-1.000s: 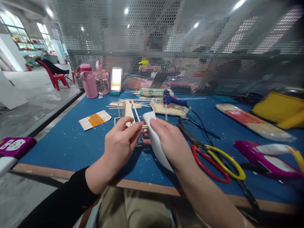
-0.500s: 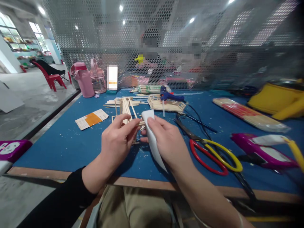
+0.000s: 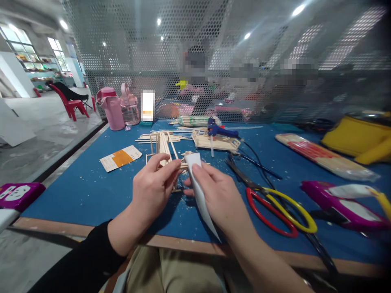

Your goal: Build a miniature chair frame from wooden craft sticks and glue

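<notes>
Left hand: its grip is pinching thin sticks over the worktop, near the front edge's middle
Right hand: its grip is pressing a white sheet against those sticks
Stick frame: standing just beyond the left hand
Scissors: lying toward the front-right corner

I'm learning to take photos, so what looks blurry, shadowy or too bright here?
Head view: the ceiling light glares in streaks. Head view, right edge: the yellow item looks smeary, and the top corner darkens. Head view, middle: shadow dims the blue tabletop below the left hand.
</notes>
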The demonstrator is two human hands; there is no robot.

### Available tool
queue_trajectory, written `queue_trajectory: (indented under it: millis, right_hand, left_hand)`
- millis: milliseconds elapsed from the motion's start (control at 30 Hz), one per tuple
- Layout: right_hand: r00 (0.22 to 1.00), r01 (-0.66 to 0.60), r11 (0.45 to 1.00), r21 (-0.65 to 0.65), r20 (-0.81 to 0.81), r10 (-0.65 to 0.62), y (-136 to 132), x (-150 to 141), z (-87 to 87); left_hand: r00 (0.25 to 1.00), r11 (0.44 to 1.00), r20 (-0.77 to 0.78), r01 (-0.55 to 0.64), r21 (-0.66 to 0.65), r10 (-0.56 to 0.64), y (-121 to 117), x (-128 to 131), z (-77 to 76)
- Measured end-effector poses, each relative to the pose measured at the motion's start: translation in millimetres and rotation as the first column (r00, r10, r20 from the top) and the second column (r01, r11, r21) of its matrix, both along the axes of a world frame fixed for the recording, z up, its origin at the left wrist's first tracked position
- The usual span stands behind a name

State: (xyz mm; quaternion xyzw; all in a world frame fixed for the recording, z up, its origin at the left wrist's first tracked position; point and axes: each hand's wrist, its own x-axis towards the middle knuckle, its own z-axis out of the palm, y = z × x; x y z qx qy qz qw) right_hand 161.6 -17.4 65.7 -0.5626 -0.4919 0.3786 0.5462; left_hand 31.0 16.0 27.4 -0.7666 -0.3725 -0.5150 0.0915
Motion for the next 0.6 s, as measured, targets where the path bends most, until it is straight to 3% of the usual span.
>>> queue_trajectory:
  millis: [600]
  right_hand:
    - [0.998, -0.021, 0.999, -0.039, -0.061, 0.019, 7.1, 0.4, -0.3]
  left_hand:
    - [1.000, 1.000, 0.011, 0.016, -0.014, -0.016, 1.3, 0.5, -1.3]
